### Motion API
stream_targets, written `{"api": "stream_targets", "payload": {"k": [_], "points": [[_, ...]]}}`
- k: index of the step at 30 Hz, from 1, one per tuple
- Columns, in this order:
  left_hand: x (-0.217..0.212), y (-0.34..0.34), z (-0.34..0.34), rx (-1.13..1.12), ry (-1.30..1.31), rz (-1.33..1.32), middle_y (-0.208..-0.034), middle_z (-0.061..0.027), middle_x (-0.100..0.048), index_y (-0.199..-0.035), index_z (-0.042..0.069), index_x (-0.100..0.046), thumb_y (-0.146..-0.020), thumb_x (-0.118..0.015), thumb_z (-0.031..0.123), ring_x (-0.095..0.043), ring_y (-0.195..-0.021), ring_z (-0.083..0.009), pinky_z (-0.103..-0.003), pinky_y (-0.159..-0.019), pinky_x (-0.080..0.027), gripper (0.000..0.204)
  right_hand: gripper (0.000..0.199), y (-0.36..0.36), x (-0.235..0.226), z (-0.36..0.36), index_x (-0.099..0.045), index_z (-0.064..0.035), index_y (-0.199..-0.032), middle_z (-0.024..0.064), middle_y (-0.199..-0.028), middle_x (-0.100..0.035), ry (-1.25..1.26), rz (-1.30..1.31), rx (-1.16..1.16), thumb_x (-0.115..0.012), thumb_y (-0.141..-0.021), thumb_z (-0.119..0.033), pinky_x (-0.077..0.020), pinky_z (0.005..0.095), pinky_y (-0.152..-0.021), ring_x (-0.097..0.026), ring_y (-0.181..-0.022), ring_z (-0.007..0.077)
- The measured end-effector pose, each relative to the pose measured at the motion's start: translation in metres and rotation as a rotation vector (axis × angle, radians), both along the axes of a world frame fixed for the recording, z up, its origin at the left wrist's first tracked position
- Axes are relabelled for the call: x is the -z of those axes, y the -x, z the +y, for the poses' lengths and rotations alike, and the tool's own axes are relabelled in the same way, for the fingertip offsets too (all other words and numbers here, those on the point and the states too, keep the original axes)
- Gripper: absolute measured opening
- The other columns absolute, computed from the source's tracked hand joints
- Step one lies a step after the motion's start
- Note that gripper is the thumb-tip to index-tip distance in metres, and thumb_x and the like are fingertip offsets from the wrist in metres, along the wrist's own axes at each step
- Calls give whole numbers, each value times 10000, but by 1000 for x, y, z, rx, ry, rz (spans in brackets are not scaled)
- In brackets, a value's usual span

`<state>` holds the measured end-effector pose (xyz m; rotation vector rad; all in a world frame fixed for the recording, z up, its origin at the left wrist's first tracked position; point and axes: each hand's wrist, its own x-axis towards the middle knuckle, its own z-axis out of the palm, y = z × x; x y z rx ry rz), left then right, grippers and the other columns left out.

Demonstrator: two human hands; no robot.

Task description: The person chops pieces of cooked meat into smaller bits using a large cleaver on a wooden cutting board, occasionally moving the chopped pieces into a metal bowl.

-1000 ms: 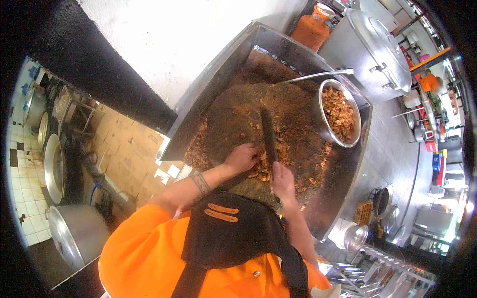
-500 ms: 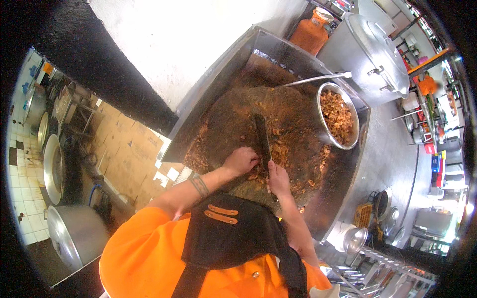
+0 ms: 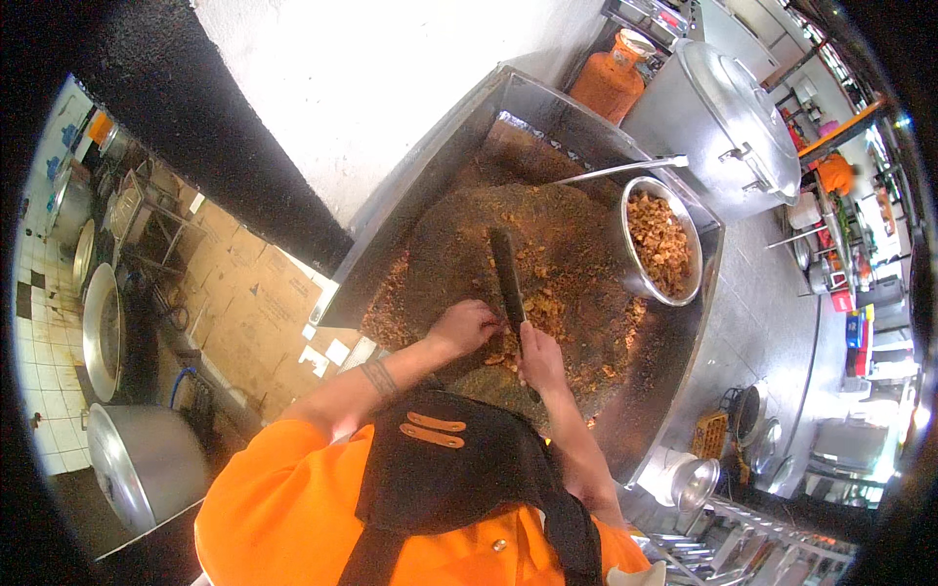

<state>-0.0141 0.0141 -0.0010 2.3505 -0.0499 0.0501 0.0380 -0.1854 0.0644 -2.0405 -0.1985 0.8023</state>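
Observation:
My right hand (image 3: pixel 542 357) is wrapped round the handle of a long dark-bladed knife (image 3: pixel 505 272), whose blade points away from me over a large brown round chopping block (image 3: pixel 440 244). Just left of the blade, my left hand (image 3: pixel 463 328) is closed with its fingertips curled together near the board; whatever they grip, if anything, is hidden. Chopped brown meat (image 3: pixel 544 311) lies to the right of the knife, with crumbs scattered over the block. At the right edge of the block stands a metal pot (image 3: pixel 628 244) full of chopped meat pieces.
A metal-walled tray (image 3: pixel 410 161) surrounds the block. A long metal handle (image 3: pixel 616 170) reaches across its far right side. Beyond stand a big lidded pot (image 3: pixel 718 127) and an orange gas cylinder (image 3: pixel 608 83). Cardboard (image 3: pixel 249 293) covers the floor at left, near another large pot (image 3: pixel 147 459).
The knife has shifted slightly left, its blade nearer my left hand. My left hand has moved a little left and lower. The whole view has tilted slightly.

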Motion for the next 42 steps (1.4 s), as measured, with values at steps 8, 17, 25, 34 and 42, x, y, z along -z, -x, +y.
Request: {"api": "stream_targets", "payload": {"k": [8, 17, 25, 34, 42], "points": [[-24, 25, 24, 100, 15, -64, -1100, -111, -689, -1101, 101, -736, -844, -788, 299, -630, -1082, -339, -450, -954, -514, 328, 535, 5, 32, -16, -565, -12, -877, 67, -553, -547, 104, -234, -19, -400, -1089, -474, -429, 358, -464, -555, -447, 174], [-2, 14, 8, 37, -58, -58, -1059, -145, -677, -1028, 54, -713, -875, -761, 323, -639, -1033, -357, -449, -898, -538, 313, 565, 8, 26, -13, -571, -6, -848, 63, -550, -535, 126, -162, -43, -407, -1084, -493, -444, 380, -463, -570, -451, 187], [-8, -7, -10, -89, 42, -99, -905, -166, -678, -955, 36, -693, -925, -698, 325, -663, -884, -387, -503, -777, -544, 291, 603, 12, -43, -10, -541, -7, -813, 68, -556, -537, -78, -304, 67, -402, -1076, -531, -435, 356, -439, -548, -433, 180], [-7, -2, -13, -22, -134, 31, -908, -171, -690, -996, 58, -718, -976, -614, 309, -679, -892, -386, -501, -790, -567, 273, 606, 9, 18, -12, -528, -28, -835, 65, -558, -524, -59, -2, 88, -408, -1059, -579, -418, 346, -411, -519, -395, 180], [-7, 1, -11, 44, -122, 35, -1070, -183, -697, -1017, 47, -707, -1019, -521, 269, -670, -1012, -380, -500, -876, -553, 289, 616, 17, 44, -12, -592, 4, -833, 160, -610, -574, 32, -92, 26, -375, -1075, -519, -461, 463, -585, -623, -558, 313]]}}
